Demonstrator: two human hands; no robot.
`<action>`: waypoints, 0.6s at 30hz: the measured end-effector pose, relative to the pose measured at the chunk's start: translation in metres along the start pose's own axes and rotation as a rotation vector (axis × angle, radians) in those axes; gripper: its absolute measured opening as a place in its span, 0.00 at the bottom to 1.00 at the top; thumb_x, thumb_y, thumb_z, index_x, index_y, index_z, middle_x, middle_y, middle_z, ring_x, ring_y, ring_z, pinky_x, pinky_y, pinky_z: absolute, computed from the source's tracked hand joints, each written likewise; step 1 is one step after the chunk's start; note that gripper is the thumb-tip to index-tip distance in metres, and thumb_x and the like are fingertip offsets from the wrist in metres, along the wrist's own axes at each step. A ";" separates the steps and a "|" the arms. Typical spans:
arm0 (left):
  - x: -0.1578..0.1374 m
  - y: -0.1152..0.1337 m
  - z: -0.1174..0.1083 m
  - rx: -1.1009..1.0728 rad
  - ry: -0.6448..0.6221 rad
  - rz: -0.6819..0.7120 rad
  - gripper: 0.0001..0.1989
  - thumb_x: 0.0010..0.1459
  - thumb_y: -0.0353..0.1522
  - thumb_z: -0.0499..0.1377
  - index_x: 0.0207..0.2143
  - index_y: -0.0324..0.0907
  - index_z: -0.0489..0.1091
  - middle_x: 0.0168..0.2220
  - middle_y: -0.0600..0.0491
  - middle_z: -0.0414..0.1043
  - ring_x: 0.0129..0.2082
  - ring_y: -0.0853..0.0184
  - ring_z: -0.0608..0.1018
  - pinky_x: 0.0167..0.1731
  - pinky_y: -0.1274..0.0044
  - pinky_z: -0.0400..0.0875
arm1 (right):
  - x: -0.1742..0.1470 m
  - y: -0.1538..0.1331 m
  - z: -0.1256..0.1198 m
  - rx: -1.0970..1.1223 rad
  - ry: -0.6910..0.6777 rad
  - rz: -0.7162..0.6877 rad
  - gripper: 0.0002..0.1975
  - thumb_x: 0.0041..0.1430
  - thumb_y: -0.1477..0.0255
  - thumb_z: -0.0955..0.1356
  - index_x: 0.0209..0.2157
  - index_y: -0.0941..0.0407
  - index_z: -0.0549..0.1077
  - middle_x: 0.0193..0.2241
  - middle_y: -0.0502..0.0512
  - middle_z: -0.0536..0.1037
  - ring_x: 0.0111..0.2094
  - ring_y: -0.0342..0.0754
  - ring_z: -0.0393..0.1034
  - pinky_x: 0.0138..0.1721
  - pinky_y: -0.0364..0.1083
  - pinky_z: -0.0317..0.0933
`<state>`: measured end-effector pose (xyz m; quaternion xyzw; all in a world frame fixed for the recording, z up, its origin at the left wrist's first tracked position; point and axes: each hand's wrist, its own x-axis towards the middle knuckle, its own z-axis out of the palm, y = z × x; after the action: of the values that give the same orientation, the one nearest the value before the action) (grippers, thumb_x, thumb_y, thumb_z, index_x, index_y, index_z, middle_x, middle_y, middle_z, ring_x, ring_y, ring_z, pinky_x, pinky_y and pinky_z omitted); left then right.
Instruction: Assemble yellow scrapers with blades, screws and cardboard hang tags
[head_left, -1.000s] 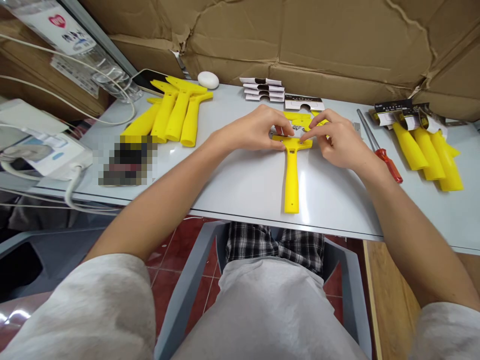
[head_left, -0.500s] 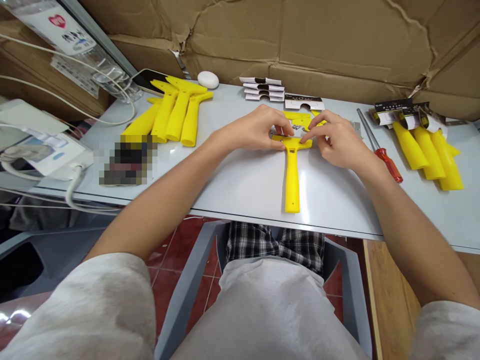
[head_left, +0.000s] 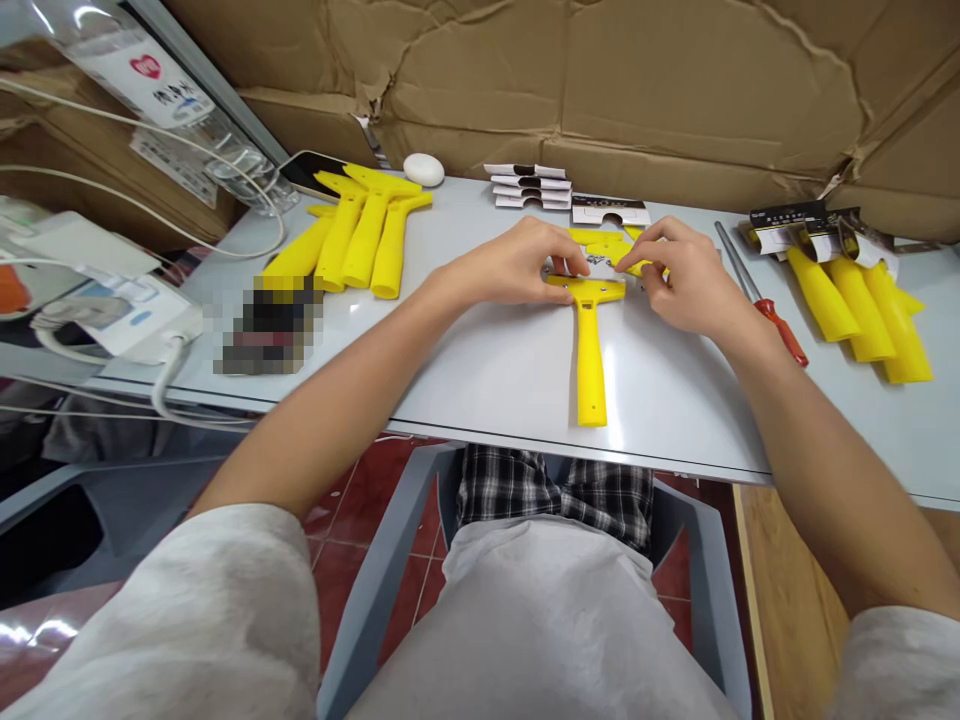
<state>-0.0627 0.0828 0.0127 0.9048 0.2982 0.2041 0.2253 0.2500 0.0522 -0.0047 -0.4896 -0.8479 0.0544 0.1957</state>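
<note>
A yellow plastic scraper (head_left: 590, 350) lies on the table with its handle toward me and its wide head away. Along the head's far edge runs a thin metal strip (head_left: 609, 276). My left hand (head_left: 525, 262) is closed on the left end of the head, thumb on the near side and index finger over the strip. Just off the head's right end is my right hand (head_left: 682, 280), fingers curled together; what they pinch, if anything, is hidden. Small metal screws (head_left: 598, 260) lie beyond the strip, in front of more yellow pieces (head_left: 600, 240).
Yellow scraper handles (head_left: 360, 235) are piled at left near a phone (head_left: 311, 172) and a white oval case (head_left: 424, 169). Folded cards (head_left: 529, 187) lie at the back. A red-handled screwdriver (head_left: 780, 330) and carded scrapers (head_left: 847, 300) are at right. A bottle (head_left: 180, 100) leans at far left.
My right fingers have come away from the scraper head's right end, slightly up and to the right. My left hand keeps its grip. The view has shifted a little.
</note>
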 end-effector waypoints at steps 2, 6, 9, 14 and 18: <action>0.000 -0.001 0.000 -0.006 -0.002 0.002 0.19 0.64 0.42 0.79 0.53 0.43 0.90 0.50 0.46 0.91 0.50 0.56 0.90 0.59 0.64 0.84 | -0.001 -0.001 -0.002 0.023 0.002 0.027 0.26 0.79 0.65 0.62 0.63 0.55 0.87 0.63 0.65 0.79 0.64 0.54 0.76 0.74 0.56 0.75; -0.001 0.001 -0.011 -0.046 0.040 -0.020 0.22 0.61 0.43 0.80 0.53 0.43 0.90 0.51 0.45 0.92 0.50 0.55 0.90 0.56 0.63 0.86 | -0.001 -0.006 -0.012 0.000 -0.024 0.146 0.25 0.81 0.66 0.60 0.61 0.54 0.87 0.66 0.64 0.77 0.61 0.52 0.77 0.73 0.56 0.74; -0.005 -0.001 -0.031 -0.050 0.141 -0.076 0.20 0.61 0.45 0.78 0.52 0.47 0.89 0.54 0.46 0.92 0.51 0.54 0.89 0.52 0.63 0.87 | 0.001 -0.004 -0.019 -0.039 0.011 0.231 0.22 0.82 0.67 0.62 0.61 0.54 0.87 0.66 0.64 0.78 0.56 0.50 0.76 0.71 0.55 0.74; -0.017 -0.021 -0.057 0.071 0.277 -0.189 0.18 0.66 0.51 0.72 0.53 0.56 0.89 0.55 0.52 0.91 0.52 0.54 0.87 0.56 0.60 0.85 | 0.001 0.023 -0.030 -0.151 0.037 0.317 0.21 0.79 0.66 0.68 0.62 0.56 0.88 0.61 0.66 0.81 0.47 0.44 0.72 0.66 0.53 0.72; -0.025 -0.042 -0.060 0.226 0.263 -0.308 0.25 0.74 0.57 0.65 0.58 0.52 0.87 0.54 0.55 0.91 0.55 0.58 0.82 0.70 0.60 0.79 | -0.003 0.056 -0.029 -0.162 0.025 0.250 0.21 0.78 0.64 0.70 0.60 0.59 0.89 0.49 0.67 0.84 0.40 0.43 0.65 0.58 0.47 0.70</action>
<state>-0.1306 0.1142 0.0338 0.8338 0.4804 0.2487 0.1101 0.3073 0.0757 0.0050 -0.6060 -0.7796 0.0039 0.1577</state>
